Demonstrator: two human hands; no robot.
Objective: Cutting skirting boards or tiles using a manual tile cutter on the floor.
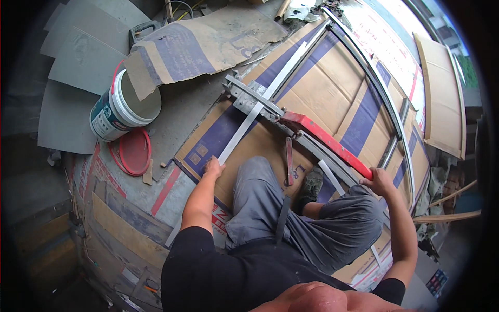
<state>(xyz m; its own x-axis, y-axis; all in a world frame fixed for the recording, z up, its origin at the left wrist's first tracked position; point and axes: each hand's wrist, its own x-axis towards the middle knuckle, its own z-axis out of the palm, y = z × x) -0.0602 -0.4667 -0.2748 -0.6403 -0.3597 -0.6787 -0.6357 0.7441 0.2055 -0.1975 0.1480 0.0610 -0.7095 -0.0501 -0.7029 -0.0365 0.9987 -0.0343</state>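
Observation:
My left hand (214,167) is closed around a long, flat white metal strip (240,131). That strip runs away from me, slanting up to the right, and passes through the grey metal head (252,100) of a lever tool on the floor. The tool's long red lever (330,141) comes back toward my right side. My right hand (378,182) grips the near end of this lever. A small dark-red bar (289,161) stands out from the tool between my legs. Part of another white strip (331,177) shows beside my right leg.
Printed cardboard (322,93) covers the floor beneath the tool. A curved metal frame (382,88) lies on it at right. To the left are a white bucket (127,99), a red lid (135,151) and a loose cardboard piece (192,49). Grey boards (86,62) lie behind.

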